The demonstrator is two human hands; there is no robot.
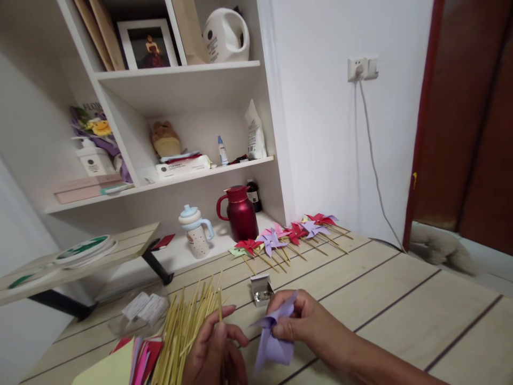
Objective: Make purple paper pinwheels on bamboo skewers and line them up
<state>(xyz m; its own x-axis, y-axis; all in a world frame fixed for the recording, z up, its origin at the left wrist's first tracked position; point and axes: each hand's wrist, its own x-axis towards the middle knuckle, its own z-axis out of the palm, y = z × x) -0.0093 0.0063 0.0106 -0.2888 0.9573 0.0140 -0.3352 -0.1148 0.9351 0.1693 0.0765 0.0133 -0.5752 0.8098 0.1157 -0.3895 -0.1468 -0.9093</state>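
Note:
My right hand (298, 323) pinches a purple paper pinwheel (276, 342) near its centre, its folded blades spreading to the left and downward. In my left hand (218, 345) a thin wooden stick (220, 305) stands nearly upright between thumb and fingers. The pinwheel and the stick are apart. Just beyond my hands sits a small open box (261, 290) with shiny metal bits inside, too small to name. Beside my left hand lies a heap of similar sticks (176, 331). Sheets of coloured paper (116, 363) rest at the lower left, partly cut off by the frame.
Several finished pinwheels (296, 233) on sticks lie along the table's far edge. Behind them stand a red jug (239, 214) and a lidded cup (195, 232) on the shelf base. A clear container with white packets (144, 307) and a raised wooden stand (136, 240) occupy the left.

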